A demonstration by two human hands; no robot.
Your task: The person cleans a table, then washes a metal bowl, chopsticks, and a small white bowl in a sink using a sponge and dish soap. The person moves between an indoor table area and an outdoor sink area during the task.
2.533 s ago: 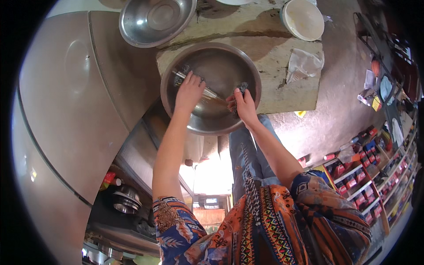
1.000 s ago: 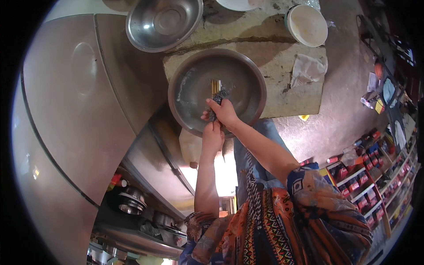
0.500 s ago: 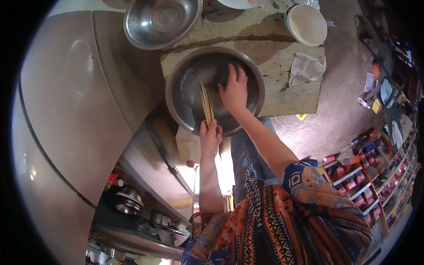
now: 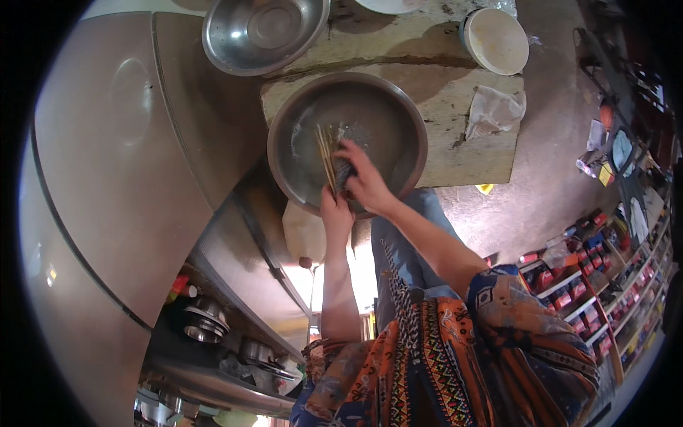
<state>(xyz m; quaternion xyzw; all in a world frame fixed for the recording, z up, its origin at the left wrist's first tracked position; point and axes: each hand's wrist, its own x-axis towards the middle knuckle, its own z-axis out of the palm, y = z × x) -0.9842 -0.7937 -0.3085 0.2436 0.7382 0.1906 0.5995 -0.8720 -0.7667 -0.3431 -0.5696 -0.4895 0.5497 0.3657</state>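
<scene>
A bundle of wooden chopsticks (image 4: 324, 151) stands out from my left hand (image 4: 336, 211), whose fingers are wrapped round their near ends. They point away from me over a wide metal basin (image 4: 418, 135) with cloudy water in it. My right hand (image 4: 364, 181) is closed round a dark grey scouring pad (image 4: 343, 171) and presses it against the right side of the bundle. The pad is partly hidden by my fingers, and the near ends of the chopsticks are covered by my left hand.
The basin rests on a worn wooden table (image 4: 455, 160). A second metal basin (image 4: 267, 53) stands at the far left, a white bowl (image 4: 498, 43) at the far right, with a crumpled whitish sheet (image 4: 494, 114) nearer. A large grey refrigerator (image 4: 107, 178) fills the left; stocked shelves (image 4: 590, 306) stand lower right.
My right hand has come back toward me from the basin's far side and now holds the scouring pad against the chopsticks. My left hand keeps its grip, nearly in place.
</scene>
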